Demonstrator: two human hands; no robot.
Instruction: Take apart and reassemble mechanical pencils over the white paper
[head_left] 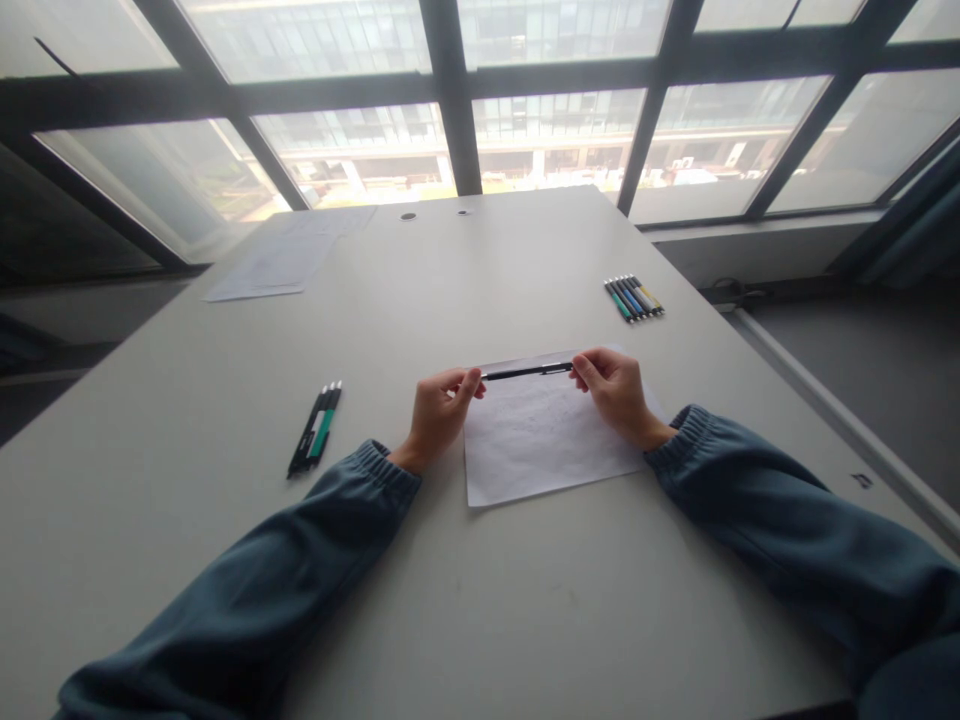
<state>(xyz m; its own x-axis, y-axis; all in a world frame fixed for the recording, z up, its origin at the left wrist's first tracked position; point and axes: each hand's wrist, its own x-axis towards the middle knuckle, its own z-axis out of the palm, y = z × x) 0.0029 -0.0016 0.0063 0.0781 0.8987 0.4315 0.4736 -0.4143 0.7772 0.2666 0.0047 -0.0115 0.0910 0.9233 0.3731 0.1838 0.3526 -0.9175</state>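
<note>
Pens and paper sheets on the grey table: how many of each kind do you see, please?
Black pen held between left hand and right hand: 1
Pens at left, black and green: 2
Coloured pens at right: about 5
White paper sheets: 2
Total: about 10

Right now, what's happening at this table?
A person in blue sleeves holds a dark pen level by its two ends, left hand on one end and right hand on the other, above a sheet of paper on the grey table. A pair of pens lies to the left, a row of pens at far right, and more papers at the far left edge.
</note>
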